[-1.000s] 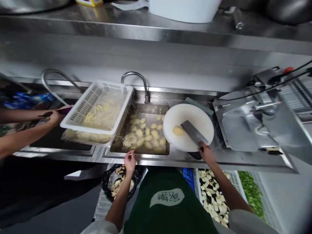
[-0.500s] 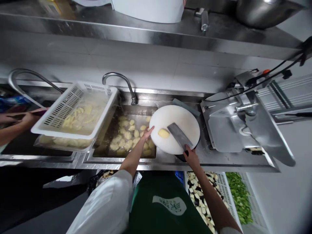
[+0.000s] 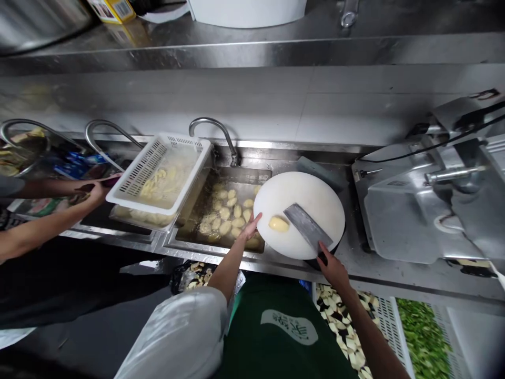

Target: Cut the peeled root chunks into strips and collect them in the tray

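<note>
A round white cutting board [image 3: 311,195] lies on the steel counter beside the sink. One peeled potato [image 3: 278,224] rests on it, with the flat blade of a cleaver [image 3: 304,227] right next to it. My right hand [image 3: 333,267] is closed on the cleaver's dark handle at the board's near edge. My left hand [image 3: 251,227] reaches to the board's left rim, fingers stretched out, a little short of the potato. The sink [image 3: 221,245] left of the board holds several peeled potatoes [image 3: 225,213] in water.
A white slotted basket [image 3: 158,173] of cut potato sits tilted over a steel tray, with another person's hands [image 3: 92,192] at its left. A slicing machine [image 3: 426,205] stands to the right. Below the counter are crates of chopped aubergine [image 3: 347,331] and greens [image 3: 424,331].
My left hand rose from the sink's near edge and now reaches to the board's left rim. The cleaver and potato stay on the board; the camera has shifted.
</note>
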Available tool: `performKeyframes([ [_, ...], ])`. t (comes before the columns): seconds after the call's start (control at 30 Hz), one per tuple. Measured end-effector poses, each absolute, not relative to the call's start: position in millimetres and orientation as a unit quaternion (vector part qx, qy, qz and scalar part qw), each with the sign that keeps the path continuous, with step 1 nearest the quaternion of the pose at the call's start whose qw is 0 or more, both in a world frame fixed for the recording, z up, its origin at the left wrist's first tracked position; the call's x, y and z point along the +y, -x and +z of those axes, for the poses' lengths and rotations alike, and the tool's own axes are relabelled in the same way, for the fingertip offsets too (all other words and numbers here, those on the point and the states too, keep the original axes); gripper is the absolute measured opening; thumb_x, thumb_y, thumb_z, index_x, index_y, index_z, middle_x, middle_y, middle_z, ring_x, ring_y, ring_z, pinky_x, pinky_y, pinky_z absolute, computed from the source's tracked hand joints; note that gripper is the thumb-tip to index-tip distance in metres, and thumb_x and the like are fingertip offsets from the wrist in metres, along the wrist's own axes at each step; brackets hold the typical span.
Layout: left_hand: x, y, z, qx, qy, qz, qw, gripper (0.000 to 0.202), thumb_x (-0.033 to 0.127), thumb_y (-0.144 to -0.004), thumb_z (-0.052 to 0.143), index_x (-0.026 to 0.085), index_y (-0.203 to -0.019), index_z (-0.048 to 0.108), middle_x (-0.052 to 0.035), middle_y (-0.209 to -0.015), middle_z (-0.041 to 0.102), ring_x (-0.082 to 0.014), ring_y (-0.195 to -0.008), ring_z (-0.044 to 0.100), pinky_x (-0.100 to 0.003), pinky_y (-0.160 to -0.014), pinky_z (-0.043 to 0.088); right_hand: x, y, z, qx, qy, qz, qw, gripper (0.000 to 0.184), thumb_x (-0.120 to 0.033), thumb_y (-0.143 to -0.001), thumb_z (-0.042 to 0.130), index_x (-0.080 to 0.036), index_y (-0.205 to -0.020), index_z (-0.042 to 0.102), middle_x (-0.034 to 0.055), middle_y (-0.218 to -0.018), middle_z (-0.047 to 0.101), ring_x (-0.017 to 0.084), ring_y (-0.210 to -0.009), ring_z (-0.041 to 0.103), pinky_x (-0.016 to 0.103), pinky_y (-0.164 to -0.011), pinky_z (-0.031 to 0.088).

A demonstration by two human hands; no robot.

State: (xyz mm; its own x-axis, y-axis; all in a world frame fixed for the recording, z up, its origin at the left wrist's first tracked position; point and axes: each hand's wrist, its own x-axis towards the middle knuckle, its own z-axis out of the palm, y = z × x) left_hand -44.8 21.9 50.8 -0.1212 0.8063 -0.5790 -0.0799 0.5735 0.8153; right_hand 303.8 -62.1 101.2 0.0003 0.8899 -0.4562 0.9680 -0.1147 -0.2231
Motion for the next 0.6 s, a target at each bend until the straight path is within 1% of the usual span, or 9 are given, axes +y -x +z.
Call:
performKeyframes([
  [0.07, 16.1, 47.9, 61.2, 0.699, -0.314, 0.366, 0.529, 0.065, 0.058, -0.092, 0.062, 0.019, -0.142, 0.046, -0.0149, -0.123, 0.067, -0.025, -0.111, 0.064, -0.036, -0.091, 0.053, -63.1, -306.8, 99.6, 0.661, -0.703, -0.252, 0.074, 0.063, -0.04, -0.1, 0.042, -0.029, -0.162, 0.031, 0.0113, -0.118, 0.072, 0.03, -0.102, 0.07, 0.039, -0.087, 0.051],
  [0.13, 16.8, 45.4, 75.8, 0.73, -0.41, 0.381, 0.392, 0.055, 0.045, -0.092, 0.063, 0.017, -0.138, 0.05, -0.0156, -0.129, 0.063, -0.0268, -0.124, 0.057, -0.04, -0.103, 0.048, -64.0, -307.2, 97.8, 0.664, -0.701, -0.252, 0.069, 0.065, -0.038, -0.099, 0.045, -0.03, -0.162, 0.029, 0.0107, -0.118, 0.072, 0.029, -0.102, 0.069, 0.038, -0.086, 0.051],
  [0.17, 19.3, 41.6, 83.6, 0.714, -0.48, 0.383, 0.337, 0.049, 0.039, -0.092, 0.063, 0.018, -0.136, 0.054, -0.0147, -0.131, 0.062, -0.027, -0.129, 0.053, -0.041, -0.108, 0.044, -64.5, -306.9, 97.1, 0.667, -0.699, -0.251, 0.066, 0.066, -0.037, -0.099, 0.045, -0.03, -0.162, 0.028, 0.0105, -0.119, 0.072, 0.029, -0.103, 0.069, 0.037, -0.086, 0.051],
  [0.23, 27.6, 30.2, 97.1, 0.616, -0.639, 0.339, 0.312, 0.037, 0.029, -0.091, 0.062, 0.022, -0.127, 0.062, -0.0102, -0.132, 0.063, -0.0274, -0.134, 0.049, -0.045, -0.115, 0.036, -64.9, -305.9, 96.4, 0.672, -0.696, -0.246, 0.061, 0.067, -0.035, -0.098, 0.046, -0.03, -0.163, 0.026, 0.0104, -0.12, 0.071, 0.028, -0.104, 0.069, 0.036, -0.086, 0.051],
  [0.3, 37.3, 17.8, 104.3, 0.492, -0.757, 0.245, 0.354, 0.029, 0.022, -0.086, 0.066, 0.026, -0.115, 0.071, -0.006, -0.127, 0.066, -0.0284, -0.134, 0.05, -0.048, -0.116, 0.035, -64.4, -305.1, 97.6, 0.675, -0.695, -0.241, 0.064, 0.068, -0.033, -0.098, 0.047, -0.03, -0.163, 0.025, 0.0106, -0.121, 0.071, 0.028, -0.104, 0.069, 0.035, -0.086, 0.05],
  [0.37, 44.9, 9.3, 103.6, 0.446, -0.783, 0.197, 0.386, 0.028, 0.019, -0.077, 0.076, 0.028, -0.104, 0.076, -0.0046, -0.12, 0.067, -0.0281, -0.124, 0.057, -0.046, -0.113, 0.041, -63.3, -304.3, 102.3, 0.673, -0.697, -0.236, 0.072, 0.069, -0.032, -0.098, 0.048, -0.029, -0.163, 0.026, 0.0109, -0.118, 0.073, 0.028, -0.102, 0.07, 0.035, -0.085, 0.05],
  [0.43, 47.0, 6.4, 96.2, 0.484, -0.754, 0.214, 0.388, 0.031, 0.023, -0.074, 0.081, 0.027, -0.104, 0.077, -0.0064, -0.113, 0.066, -0.0259, -0.109, 0.064, -0.044, -0.106, 0.048, -63.4, -302.8, 111.3, 0.668, -0.702, -0.235, 0.077, 0.068, -0.033, -0.098, 0.049, -0.028, -0.162, 0.029, 0.0115, -0.111, 0.075, 0.028, -0.098, 0.071, 0.036, -0.084, 0.051],
  [0.53, 36.3, 6.8, 79.6, 0.573, -0.675, 0.282, 0.37, 0.035, 0.037, -0.086, 0.072, 0.021, -0.117, 0.073, -0.0097, -0.107, 0.063, -0.0223, -0.092, 0.066, -0.042, -0.091, 0.057, -69.5, -298.1, 129.6, 0.656, -0.71, -0.251, 0.05, 0.061, -0.038, -0.099, 0.047, -0.023, -0.158, 0.039, 0.0138, -0.108, 0.076, 0.031, -0.097, 0.072, 0.039, -0.085, 0.051],
  [0.6, 21.7, 5.1, 69.9, 0.612, -0.596, 0.343, 0.389, 0.039, 0.045, -0.091, 0.065, 0.018, -0.119, 0.071, -0.0106, -0.11, 0.06, -0.0168, -0.078, 0.065, -0.035, -0.073, 0.061, -78.0, -293.1, 140.6, 0.649, -0.701, -0.297, 0.005, 0.057, -0.041, -0.1, 0.045, -0.02, -0.153, 0.046, 0.0144, -0.114, 0.076, 0.031, -0.102, 0.072, 0.038, -0.089, 0.051],
])
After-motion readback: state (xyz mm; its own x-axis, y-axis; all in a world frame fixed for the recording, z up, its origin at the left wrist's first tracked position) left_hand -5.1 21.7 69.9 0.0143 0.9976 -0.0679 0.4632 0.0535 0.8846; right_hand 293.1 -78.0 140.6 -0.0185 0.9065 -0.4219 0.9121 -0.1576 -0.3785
